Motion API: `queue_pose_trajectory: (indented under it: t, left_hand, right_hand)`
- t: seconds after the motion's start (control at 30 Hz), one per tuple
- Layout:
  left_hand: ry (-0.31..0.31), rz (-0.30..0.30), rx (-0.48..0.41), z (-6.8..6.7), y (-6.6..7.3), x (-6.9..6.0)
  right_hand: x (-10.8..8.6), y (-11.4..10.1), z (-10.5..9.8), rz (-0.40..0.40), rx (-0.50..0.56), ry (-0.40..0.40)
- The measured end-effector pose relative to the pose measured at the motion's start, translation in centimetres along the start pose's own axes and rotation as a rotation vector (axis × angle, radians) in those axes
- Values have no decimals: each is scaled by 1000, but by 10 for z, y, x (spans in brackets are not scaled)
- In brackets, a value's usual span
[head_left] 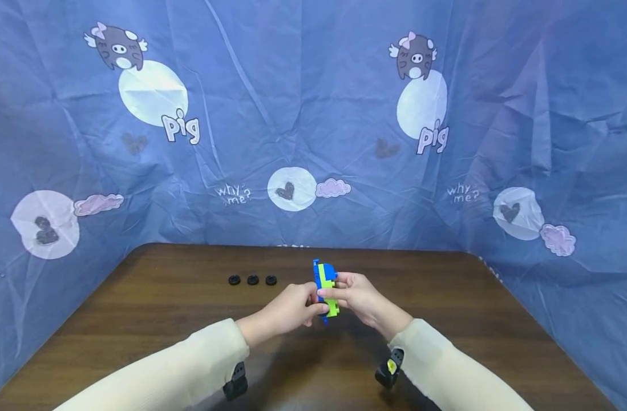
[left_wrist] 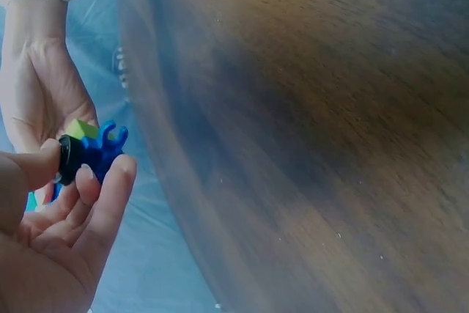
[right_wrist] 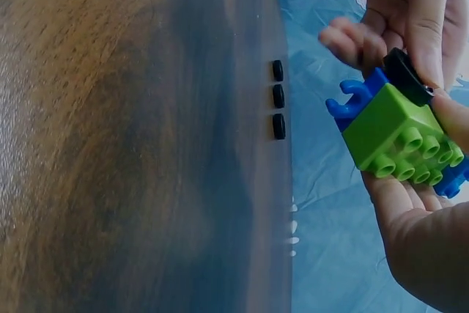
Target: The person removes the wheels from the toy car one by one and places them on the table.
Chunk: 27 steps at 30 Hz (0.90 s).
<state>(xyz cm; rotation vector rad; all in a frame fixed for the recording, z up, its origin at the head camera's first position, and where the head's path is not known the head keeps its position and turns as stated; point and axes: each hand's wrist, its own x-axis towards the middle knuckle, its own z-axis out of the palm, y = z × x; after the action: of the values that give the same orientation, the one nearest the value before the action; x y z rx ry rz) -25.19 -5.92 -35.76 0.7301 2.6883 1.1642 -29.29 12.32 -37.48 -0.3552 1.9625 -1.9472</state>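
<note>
Above the table, both hands meet at a toy block car (head_left: pixel 327 281) with a blue base and lime-green studded bricks. The right hand (head_left: pixel 363 298) grips its body from the right, thumb over the green side. From the left, the left hand (head_left: pixel 291 308) pinches a black toy wheel (right_wrist: pixel 407 77) against the car's side. In the left wrist view, a forked blue end (left_wrist: pixel 108 144) sticks out past the left fingers. The right wrist view shows green studs (right_wrist: pixel 410 139) facing the camera. Whether the wheel sits fully on its axle cannot be told.
Three more black wheels (head_left: pixel 253 279) lie in a row on the brown wooden table (head_left: pixel 179 297), left of the hands near the far edge. A blue printed cloth (head_left: pixel 303 114) hangs behind the table. Each wrist wears a small black camera (head_left: pixel 390 368).
</note>
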Motion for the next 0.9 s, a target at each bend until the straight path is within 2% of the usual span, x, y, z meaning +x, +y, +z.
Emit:
queue_pose_trajectory:
  t: [0.1, 0.2, 0.33, 0.5, 0.67, 0.9]
  left_hand:
    - [-48, -13, -4, 0, 1, 0]
    - [-63, -10, -16, 0, 0, -1]
    - [-14, 19, -4, 0, -2, -2]
    - [65, 48, 83, 2, -2, -2]
    - [115, 21, 124, 5, -1, -3]
    - [139, -27, 111, 9, 2, -4]
  right_hand:
    - [1, -1, 0, -5, -7, 3]
    - [2, -2, 0, -11, -16, 3]
    - [2, -3, 1, -24, -40, 5]
    - [2, -4, 2, -25, -79, 36]
    - [3, -4, 5, -21, -83, 65]
    - [4, -3, 6, -16, -80, 87]
